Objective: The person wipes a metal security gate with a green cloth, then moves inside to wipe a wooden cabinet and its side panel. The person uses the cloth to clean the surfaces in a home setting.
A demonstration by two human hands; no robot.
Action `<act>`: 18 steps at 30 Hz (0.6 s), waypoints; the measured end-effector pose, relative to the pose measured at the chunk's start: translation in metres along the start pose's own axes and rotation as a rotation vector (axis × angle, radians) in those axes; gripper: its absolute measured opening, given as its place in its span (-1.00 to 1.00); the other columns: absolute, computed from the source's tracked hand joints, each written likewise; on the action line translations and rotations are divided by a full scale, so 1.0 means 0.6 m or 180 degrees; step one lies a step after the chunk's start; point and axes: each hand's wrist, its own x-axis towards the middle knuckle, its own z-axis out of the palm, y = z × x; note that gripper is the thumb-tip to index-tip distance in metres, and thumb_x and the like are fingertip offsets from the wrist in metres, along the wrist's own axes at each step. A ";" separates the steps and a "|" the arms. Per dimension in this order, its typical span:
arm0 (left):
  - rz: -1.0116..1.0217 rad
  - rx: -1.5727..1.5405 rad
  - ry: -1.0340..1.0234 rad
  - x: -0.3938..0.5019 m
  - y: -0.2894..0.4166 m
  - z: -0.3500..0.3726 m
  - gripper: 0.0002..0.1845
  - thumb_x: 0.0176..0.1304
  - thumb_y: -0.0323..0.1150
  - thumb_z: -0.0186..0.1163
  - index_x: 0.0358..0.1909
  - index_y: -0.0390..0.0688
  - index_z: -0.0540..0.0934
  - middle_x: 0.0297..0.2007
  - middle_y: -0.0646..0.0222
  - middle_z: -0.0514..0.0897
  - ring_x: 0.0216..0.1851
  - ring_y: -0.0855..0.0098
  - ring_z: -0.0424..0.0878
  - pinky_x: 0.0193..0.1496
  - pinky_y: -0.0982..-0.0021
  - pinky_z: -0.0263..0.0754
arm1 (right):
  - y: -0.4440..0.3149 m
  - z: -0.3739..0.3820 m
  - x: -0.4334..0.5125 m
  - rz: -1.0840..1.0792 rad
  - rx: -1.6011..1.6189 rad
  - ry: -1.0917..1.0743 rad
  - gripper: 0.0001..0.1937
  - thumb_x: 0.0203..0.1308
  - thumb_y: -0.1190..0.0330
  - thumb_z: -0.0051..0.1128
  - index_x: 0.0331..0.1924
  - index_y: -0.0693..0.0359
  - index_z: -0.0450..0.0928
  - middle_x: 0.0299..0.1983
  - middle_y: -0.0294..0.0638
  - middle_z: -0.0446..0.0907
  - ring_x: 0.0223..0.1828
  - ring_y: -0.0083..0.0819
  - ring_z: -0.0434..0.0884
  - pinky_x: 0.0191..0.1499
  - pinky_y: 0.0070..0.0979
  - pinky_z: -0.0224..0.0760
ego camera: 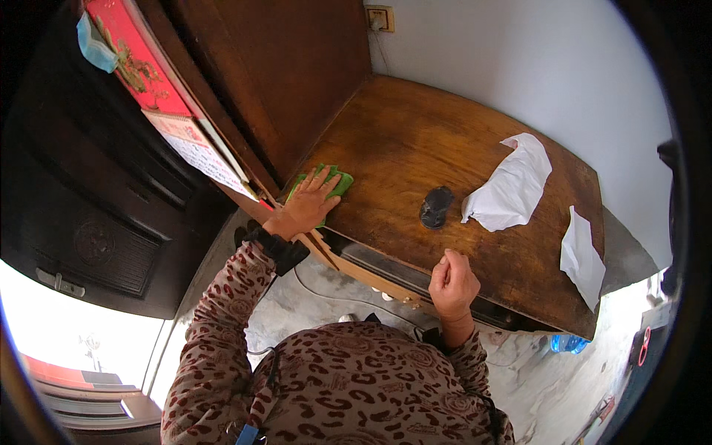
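Observation:
My left hand (306, 206) lies flat on a green cloth (342, 182), pressing it against the left front corner of a worn brown wooden tabletop (384, 139). The cloth shows around my fingers; the rest is hidden under the palm. Over the front edge, my right hand (455, 283) is curled into a loose fist, and I see nothing in it. Just beyond this fist rests a dark oval object (436, 207) with pale marks, its kind unclear. To its right is a crumpled white paper or bag (512, 186). A flat white sheet (581, 256) lies at the right edge.
Below the tabletop's front edge is a gap with a light wooden drawer front (361, 278). A tall dark wooden panel (289, 72) and a hanging calendar (194, 156) stand at left, beside a dark door (105, 194). A cable (345, 298) trails across the marbled floor.

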 end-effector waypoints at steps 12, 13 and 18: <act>-0.0183 0.0597 -0.0844 0.206 -0.019 -0.046 -0.28 0.38 0.21 -0.47 0.44 0.05 -0.17 0.44 0.21 -0.22 0.46 0.14 -0.30 0.52 0.02 -0.24 | 0.008 0.016 -0.003 -0.0079 -0.0428 -0.0337 -0.79 0.03 0.45 0.16 -0.19 0.18 0.53 -0.55 -0.20 0.45 -0.61 -0.30 0.48 -0.61 -0.42 0.34; -0.0186 0.0569 -0.0834 0.224 -0.023 -0.045 -0.28 0.38 0.21 -0.47 0.45 0.04 -0.17 0.44 0.20 -0.23 0.46 0.13 -0.31 0.52 0.01 -0.25 | 0.009 0.017 -0.003 -0.0110 -0.0439 -0.0345 -0.78 0.03 0.45 0.16 -0.18 0.18 0.53 -0.56 -0.21 0.44 -0.62 -0.30 0.47 -0.62 -0.43 0.33; -0.0113 0.0344 -0.0662 0.340 -0.041 -0.033 -0.29 0.41 0.17 -0.42 0.44 -0.02 -0.14 0.44 0.16 -0.20 0.45 0.04 -0.27 0.49 -0.06 -0.25 | 0.011 0.014 -0.003 -0.0080 -0.0586 -0.0759 -0.73 0.03 0.41 0.18 -0.13 0.22 0.51 -0.59 -0.23 0.34 -0.62 -0.33 0.43 -0.65 -0.42 0.29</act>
